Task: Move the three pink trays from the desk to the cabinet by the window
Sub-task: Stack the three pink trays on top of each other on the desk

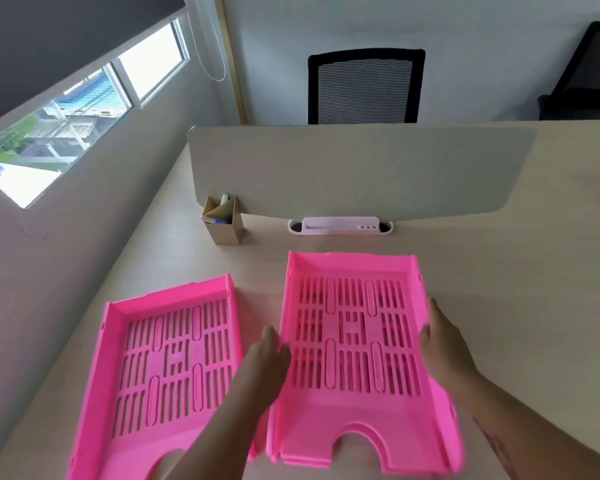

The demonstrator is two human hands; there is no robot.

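A stack of pink slotted trays (354, 341) lies on the pale wooden desk (499, 289) in front of me; layered front edges show at least two trays nested together. My left hand (267, 362) presses against the stack's left side wall and my right hand (440, 344) against its right side wall, gripping it between them. A single pink tray (167, 358) lies flat on the desk to the left, at a slight angle, with my left forearm crossing its near right corner.
A beige divider panel (361, 171) stands across the desk behind the trays. A cardboard pen holder (222, 220) and a white cable slot (340, 226) sit at its base. The window (66, 116) is in the left wall. A black mesh chair (364, 88) stands beyond the divider.
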